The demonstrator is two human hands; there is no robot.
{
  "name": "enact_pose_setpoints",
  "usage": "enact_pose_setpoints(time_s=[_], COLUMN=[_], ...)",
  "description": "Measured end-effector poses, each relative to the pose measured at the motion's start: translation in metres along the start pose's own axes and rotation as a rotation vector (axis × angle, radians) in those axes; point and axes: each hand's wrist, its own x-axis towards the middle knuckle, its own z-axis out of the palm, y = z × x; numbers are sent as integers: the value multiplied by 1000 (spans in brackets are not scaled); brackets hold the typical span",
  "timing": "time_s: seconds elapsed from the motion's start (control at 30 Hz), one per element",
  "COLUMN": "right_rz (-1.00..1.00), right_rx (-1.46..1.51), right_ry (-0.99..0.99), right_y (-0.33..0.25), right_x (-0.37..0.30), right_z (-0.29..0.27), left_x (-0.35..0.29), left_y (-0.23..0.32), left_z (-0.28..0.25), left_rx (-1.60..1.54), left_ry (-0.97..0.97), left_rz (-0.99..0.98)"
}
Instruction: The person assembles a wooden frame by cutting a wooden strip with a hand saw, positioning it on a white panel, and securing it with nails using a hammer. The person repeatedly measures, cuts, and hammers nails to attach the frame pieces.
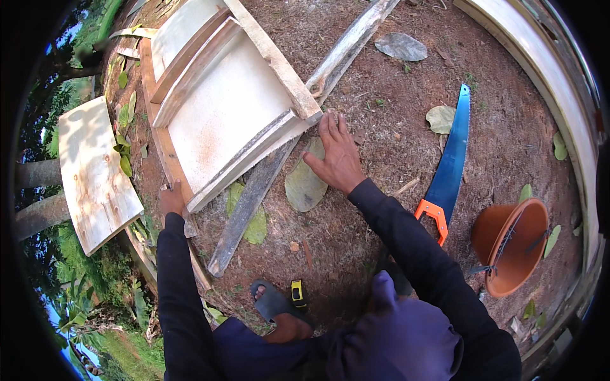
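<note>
A wooden frame with a pale panel set in it lies tilted on the ground before me. My left hand is closed at its lower left corner, around the edge of a brown plank; its fingertips are partly hidden. At the frame's right corner, my right hand is open, fingers stretched forward beside the wood. Whether it presses on the frame I cannot tell. Beneath the frame a weathered grey timber runs diagonally. Sawdust is scattered over the panel.
A handsaw with an orange handle lies on the right, near a terracotta pot holding dark wire-like pieces. By my sandalled foot is a yellow tape measure. A pale board stands at left; dry leaves litter the soil.
</note>
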Motion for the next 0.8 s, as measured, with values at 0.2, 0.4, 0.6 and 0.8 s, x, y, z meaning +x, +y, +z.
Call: enact_pose_setpoints(time_s=[0.2,0.4,0.6,0.8], right_rz=[15,2,22,66], right_rx=[-2,66,115,350], right_ry=[4,50,94,170], right_y=[1,0,10,6], right_x=[8,23,28,-23], right_z=[3,9,-1,-25], left_x=[18,8,-67,-106], left_y=[-12,13,166,257], left_z=[11,-13,-71,-64], left_rx=[32,43,-61,-142], left_ry=[3,134,49,-118], left_rz=[22,134,402,728])
